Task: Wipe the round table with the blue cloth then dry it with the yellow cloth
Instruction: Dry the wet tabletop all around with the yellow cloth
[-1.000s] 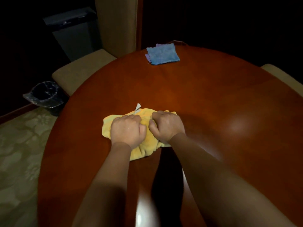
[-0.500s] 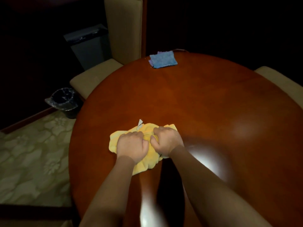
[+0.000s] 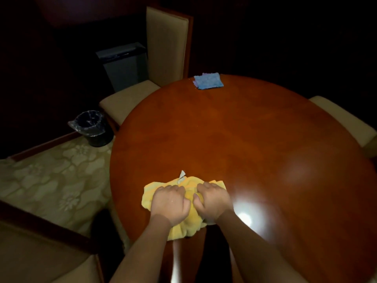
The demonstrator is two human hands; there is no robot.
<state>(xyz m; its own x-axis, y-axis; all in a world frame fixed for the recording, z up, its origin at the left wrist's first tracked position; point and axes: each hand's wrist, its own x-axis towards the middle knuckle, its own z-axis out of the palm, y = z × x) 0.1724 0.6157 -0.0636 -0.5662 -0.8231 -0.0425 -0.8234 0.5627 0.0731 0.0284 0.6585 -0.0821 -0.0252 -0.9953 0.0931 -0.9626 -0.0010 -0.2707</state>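
Both hands press a bunched yellow cloth (image 3: 184, 213) onto the near edge of the round table (image 3: 244, 139); the left hand (image 3: 170, 203) and right hand (image 3: 213, 201) seem curled, gripping its folds. The folded blue cloth (image 3: 208, 81) lies at the far edge.
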